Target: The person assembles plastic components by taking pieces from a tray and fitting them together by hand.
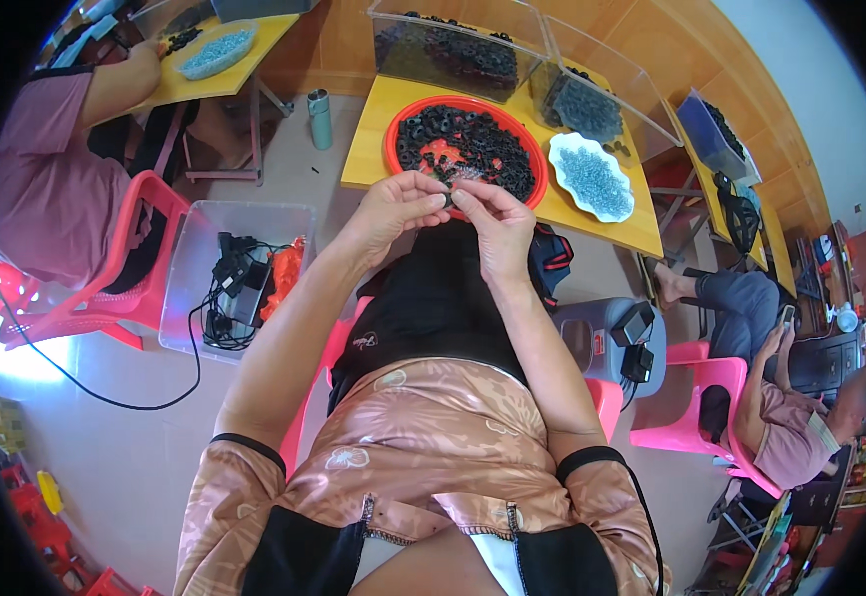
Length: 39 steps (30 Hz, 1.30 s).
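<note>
My left hand (pixel 393 214) and my right hand (pixel 500 226) meet at the near edge of a round red basin (pixel 391 147). Thumbs and fingertips of both pinch a small dark round piece (pixel 448 201), partly hidden by the fingers. Many small black ring-like parts (pixel 507 164) fill the basin, with red bottom showing between them. To the right of the basin, a white scalloped dish (pixel 558 167) holds a heap of small clear bluish pieces (pixel 595 184).
Clear bins (pixel 458 62) of black parts stand along the back of the yellow table (pixel 592 230). A plastic tub (pixel 176 298) with cables sits on the floor at left, near a green bottle (pixel 319 121). People sit on pink chairs (pixel 155 238) at both sides.
</note>
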### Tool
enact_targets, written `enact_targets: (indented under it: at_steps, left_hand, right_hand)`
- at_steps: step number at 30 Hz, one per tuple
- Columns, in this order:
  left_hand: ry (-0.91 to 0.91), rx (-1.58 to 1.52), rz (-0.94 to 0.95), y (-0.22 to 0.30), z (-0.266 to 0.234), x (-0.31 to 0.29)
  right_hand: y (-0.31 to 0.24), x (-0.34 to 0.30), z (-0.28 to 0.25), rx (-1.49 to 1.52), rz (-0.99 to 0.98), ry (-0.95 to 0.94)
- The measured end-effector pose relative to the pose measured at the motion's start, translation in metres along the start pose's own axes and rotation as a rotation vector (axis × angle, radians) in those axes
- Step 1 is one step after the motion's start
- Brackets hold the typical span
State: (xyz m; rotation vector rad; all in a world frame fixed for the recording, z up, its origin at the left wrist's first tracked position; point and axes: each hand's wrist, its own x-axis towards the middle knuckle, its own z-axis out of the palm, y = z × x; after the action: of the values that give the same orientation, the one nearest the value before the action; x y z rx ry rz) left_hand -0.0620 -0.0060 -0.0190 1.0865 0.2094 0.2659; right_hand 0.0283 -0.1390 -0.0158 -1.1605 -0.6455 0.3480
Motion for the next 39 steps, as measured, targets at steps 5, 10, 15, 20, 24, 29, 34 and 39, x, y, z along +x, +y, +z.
enact_targets:
  at_steps: [5, 10, 15, 20, 24, 29, 34, 39]
  left_hand:
    - [0.001, 0.012, -0.001, 0.000, -0.002, 0.000]
    - [-0.008, -0.071, -0.004, -0.002, -0.002, 0.002]
    - [0.023, -0.106, -0.017, 0.000, -0.003, 0.001]
    - [0.008, -0.123, -0.001, -0.005, -0.006, 0.002]
    - [0.026, -0.201, -0.019, -0.003, -0.008, 0.004]
    - [0.052, -0.282, -0.048, 0.000, -0.012, 0.006]
    - [0.041, -0.299, -0.032, 0.001, -0.011, 0.007]
    - [0.049, -0.275, -0.027, 0.001, -0.012, 0.007]
  right_hand:
    - [-0.004, -0.003, 0.005, -0.001, -0.032, 0.023]
    - [-0.012, -0.007, 0.007, -0.234, -0.120, 0.001]
    - [-0.016, -0.008, 0.012, -0.799, -0.641, -0.018]
    - [-0.024, -0.017, 0.021, -1.181, -0.845, -0.081]
    - [-0.025, -0.018, 0.025, -1.134, -0.806, -0.057]
    - [-0.045, 0.019, -0.020, -1.055, -0.589, 0.142]
    - [-0.054, 0.052, -0.071, -1.285, -0.167, 0.075]
    - [-0.046, 0.057, -0.059, -1.278, -0.075, -0.055]
